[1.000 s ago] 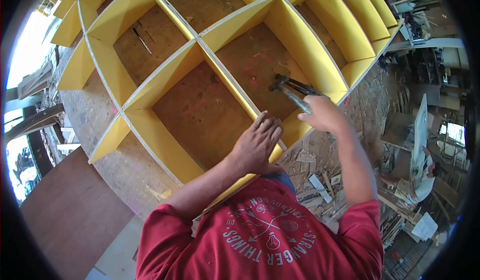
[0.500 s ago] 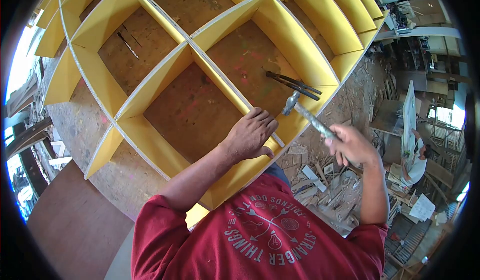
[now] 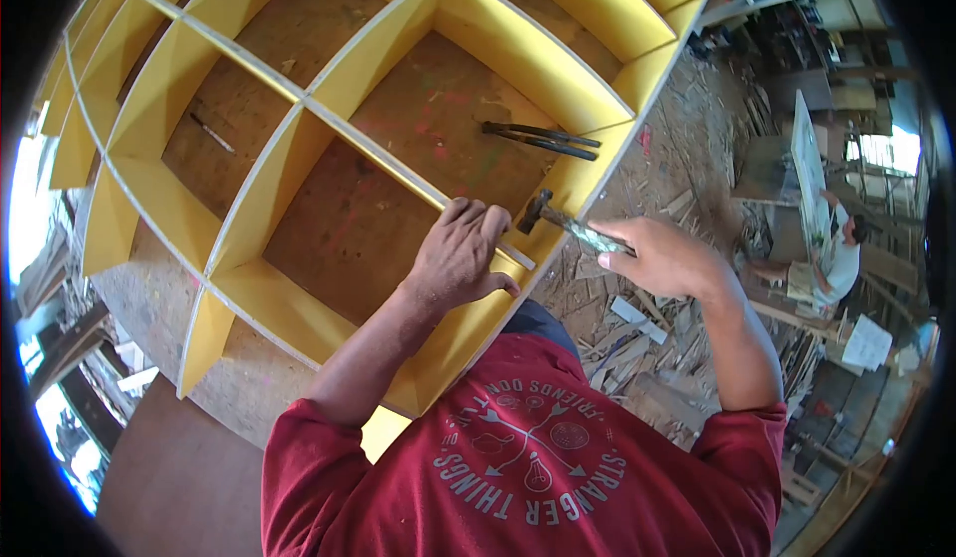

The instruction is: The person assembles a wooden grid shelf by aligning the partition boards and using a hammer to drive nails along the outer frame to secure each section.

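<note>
Finished in smooth yellow with a soft sheen on the lattice frame (image 3: 533, 54). Matt and stained on the tabletop (image 3: 423, 109) beneath the frame; formed in dark metal at the pincers (image 3: 558, 147) inside it and the hammer head (image 3: 534, 211) near its edge; made of matt red cloth at the shirt (image 3: 637, 502) beside it.

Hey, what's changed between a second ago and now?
The right hand has drawn the hammer away from over the pincers, back toward the person's body; its head is now near the left hand. The camera's view has shifted too. Nothing was visibly let go: the left hand stays on the yellow divider, and the pincers still lie in their compartment.
</note>
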`<state>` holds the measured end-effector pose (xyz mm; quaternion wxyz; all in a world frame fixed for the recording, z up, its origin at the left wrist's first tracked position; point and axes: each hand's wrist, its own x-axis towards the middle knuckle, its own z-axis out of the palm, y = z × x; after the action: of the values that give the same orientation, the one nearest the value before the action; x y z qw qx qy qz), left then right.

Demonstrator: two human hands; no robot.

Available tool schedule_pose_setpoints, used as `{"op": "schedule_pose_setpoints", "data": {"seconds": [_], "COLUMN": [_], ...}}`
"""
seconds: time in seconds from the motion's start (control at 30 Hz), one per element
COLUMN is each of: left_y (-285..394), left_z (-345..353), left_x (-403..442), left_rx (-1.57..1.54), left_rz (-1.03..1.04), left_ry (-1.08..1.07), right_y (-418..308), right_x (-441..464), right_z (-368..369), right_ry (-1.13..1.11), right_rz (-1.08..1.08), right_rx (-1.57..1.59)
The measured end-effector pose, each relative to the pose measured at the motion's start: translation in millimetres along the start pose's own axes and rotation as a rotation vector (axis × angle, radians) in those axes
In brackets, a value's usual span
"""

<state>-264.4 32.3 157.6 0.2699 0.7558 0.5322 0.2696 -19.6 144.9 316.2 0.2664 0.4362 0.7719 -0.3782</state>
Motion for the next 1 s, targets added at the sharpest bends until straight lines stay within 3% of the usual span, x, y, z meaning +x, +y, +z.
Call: {"op": "schedule_pose_setpoints", "data": {"seconds": [0.1, 0.2, 0.5, 1.0], "left_y": [3.4, 5.9, 3.3, 14.6], "left_z": [2.0, 4.9, 17.0, 20.1], "left_x": [2.0, 3.4, 4.3, 3.1], "left_rx": [-0.001, 0.010, 0.093, 0.249], "left_rz": [0.016, 0.001, 0.068, -0.025], "left_ry": [0.037, 0.026, 0.097, 0.011], "right_y": [21.5, 10.1, 34.0, 65.9], "right_x": [-0.2, -7.8, -14.6, -22.8], "right_z": [8.8, 0.1, 23.6, 61.2], "right_ry": [0.073, 0.001, 0.104, 0.178], "right_rz": [-0.073, 0.040, 0.015, -0.034], "right_rx": [0.048, 0.060, 0.118, 0.339]}}
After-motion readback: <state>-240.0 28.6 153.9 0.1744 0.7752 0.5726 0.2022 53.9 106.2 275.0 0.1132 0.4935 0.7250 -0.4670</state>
